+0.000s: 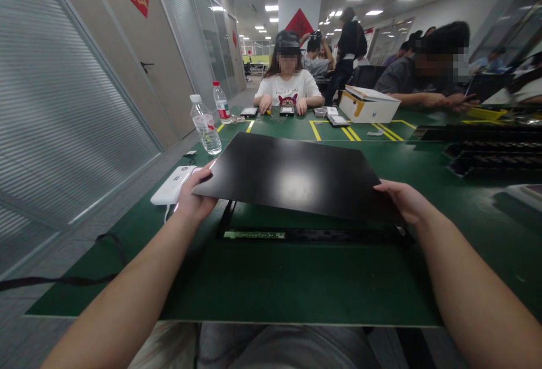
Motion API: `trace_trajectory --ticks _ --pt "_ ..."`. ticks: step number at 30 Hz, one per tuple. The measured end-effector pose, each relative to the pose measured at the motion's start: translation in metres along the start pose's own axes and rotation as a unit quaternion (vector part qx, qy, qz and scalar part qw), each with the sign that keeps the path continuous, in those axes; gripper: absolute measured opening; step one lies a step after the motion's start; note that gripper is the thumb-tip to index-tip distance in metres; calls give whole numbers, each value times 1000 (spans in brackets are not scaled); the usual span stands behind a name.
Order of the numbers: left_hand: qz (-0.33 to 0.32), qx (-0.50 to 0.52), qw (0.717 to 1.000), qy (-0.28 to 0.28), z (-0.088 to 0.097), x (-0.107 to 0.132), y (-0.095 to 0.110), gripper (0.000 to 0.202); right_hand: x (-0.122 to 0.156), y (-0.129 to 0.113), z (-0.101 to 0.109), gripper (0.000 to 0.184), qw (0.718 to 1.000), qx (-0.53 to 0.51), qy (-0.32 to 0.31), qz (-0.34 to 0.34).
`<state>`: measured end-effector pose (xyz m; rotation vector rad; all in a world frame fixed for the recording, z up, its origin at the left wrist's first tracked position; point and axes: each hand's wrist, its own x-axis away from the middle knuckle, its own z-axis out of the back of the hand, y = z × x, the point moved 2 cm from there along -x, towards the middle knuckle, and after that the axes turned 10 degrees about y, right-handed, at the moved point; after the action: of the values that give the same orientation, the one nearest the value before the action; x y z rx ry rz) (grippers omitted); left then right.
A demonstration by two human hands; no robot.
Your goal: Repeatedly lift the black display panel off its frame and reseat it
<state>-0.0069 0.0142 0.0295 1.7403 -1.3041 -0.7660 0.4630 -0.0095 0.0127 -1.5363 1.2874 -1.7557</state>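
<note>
A large flat black panel (292, 174) is held tilted above the green table (296, 284), its near edge raised. My left hand (192, 197) grips its near left corner, thumb on top. My right hand (404, 200) grips its near right corner the same way. Under the raised edge lies a long black frame with a green circuit strip (254, 234) along its front.
A white power bank (171, 185) with a cable lies left of my left hand. Two water bottles (205, 123) stand at the far left. A white box (368, 105) and black trays (491, 152) sit at the right. People work at the far end.
</note>
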Motion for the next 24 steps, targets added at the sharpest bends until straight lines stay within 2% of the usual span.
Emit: trace_trajectory --ticks 4,7,10,16,21,24 --pt "-8 -15 1000 14 6 -4 0 46 -7 0 1 23 999 13 0 33" --pt "-11 -37 999 3 6 -4 -1 41 -14 0 5 18 999 26 7 38" --pt "-9 -64 998 -13 2 -1 -1 36 -19 -1 10 23 997 31 38 51" --pt "-2 -67 998 1 -1 0 -1 36 -21 0 13 33 991 36 85 94" --pt "-2 -70 998 1 -1 0 -4 33 -14 -2 9 26 983 58 132 113" --pt "-5 -65 998 4 1 -1 -10 38 -10 -4 8 20 977 72 158 123"
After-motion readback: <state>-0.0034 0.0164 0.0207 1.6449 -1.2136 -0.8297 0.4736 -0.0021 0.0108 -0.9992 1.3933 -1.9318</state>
